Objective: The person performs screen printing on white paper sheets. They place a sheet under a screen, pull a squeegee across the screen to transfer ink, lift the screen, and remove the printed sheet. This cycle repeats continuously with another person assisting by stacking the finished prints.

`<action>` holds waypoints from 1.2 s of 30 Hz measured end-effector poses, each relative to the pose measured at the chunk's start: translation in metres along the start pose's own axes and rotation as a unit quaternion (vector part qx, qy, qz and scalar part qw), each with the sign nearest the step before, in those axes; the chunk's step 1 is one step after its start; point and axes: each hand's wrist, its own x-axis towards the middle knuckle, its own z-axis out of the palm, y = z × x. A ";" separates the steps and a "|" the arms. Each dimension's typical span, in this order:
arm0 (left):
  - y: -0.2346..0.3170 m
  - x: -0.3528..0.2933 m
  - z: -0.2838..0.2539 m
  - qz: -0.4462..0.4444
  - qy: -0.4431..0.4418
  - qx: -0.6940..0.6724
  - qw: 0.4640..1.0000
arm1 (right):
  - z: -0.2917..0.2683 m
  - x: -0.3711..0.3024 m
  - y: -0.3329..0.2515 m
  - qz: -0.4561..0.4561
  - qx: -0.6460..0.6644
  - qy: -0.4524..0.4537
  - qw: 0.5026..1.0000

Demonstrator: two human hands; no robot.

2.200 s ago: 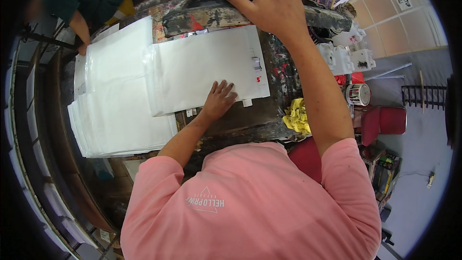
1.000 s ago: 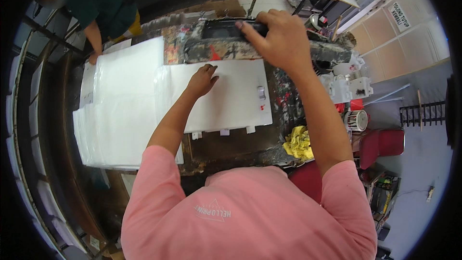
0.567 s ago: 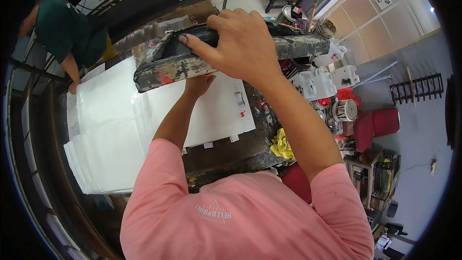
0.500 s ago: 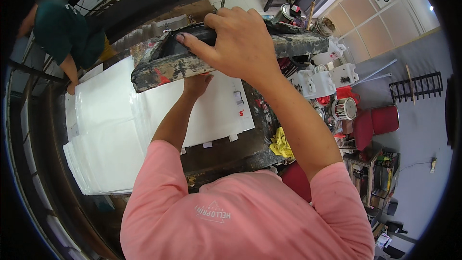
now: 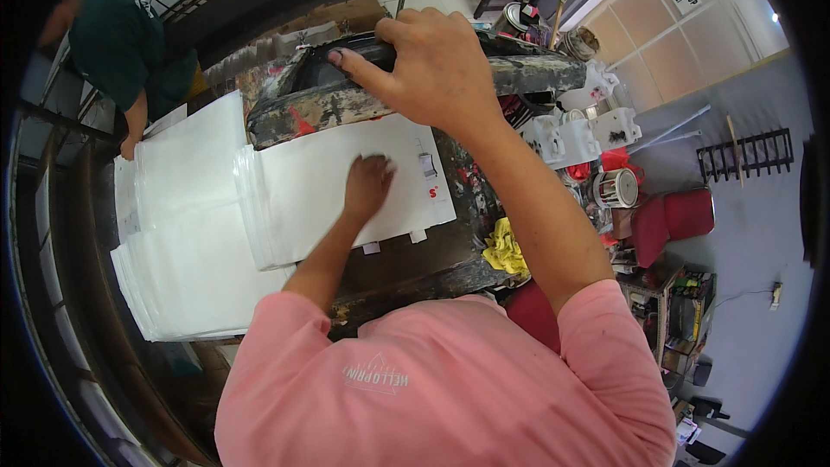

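Note:
My right hand (image 5: 445, 65) grips the near edge of a paint-stained screen-printing frame (image 5: 303, 112), its thumb on the left and fingers over the top. The frame is tilted up, its near bar raised over the work table. My left hand (image 5: 370, 186) hovers over or touches a white sheet (image 5: 320, 182) lying below the frame; its fingers are smeared by motion. A small red mark and a dark-and-grey mark show near the sheet's right edge. Against its left side lie stacks of white sheets in clear plastic (image 5: 190, 207).
Another person in a dark green shirt (image 5: 121, 47) stands at the far left, a hand by the stacks. On the right are a yellow crumpled cloth (image 5: 504, 251), white plastic containers (image 5: 575, 134), a paint can (image 5: 616, 188) and a red chair (image 5: 674, 220). Dark racks (image 5: 65, 277) line the left.
My left hand has come nearer and to the right, out from beneath the frame's edge. The frame has shifted slightly, still held up by my right hand.

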 end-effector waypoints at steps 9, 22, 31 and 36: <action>0.048 -0.083 0.019 0.075 0.035 0.063 0.995 | 0.002 -0.001 -0.003 0.000 0.030 0.038 0.999; 0.052 -0.090 0.011 0.047 0.065 0.054 0.995 | 0.000 -0.002 -0.006 -0.013 0.002 0.013 1.000; 0.042 -0.237 -0.007 -0.087 0.132 0.064 0.985 | 0.000 -0.007 -0.006 -0.031 0.007 0.033 0.999; 0.027 -0.267 -0.038 -0.112 0.105 0.154 0.976 | -0.002 -0.006 -0.006 -0.034 0.004 0.016 0.999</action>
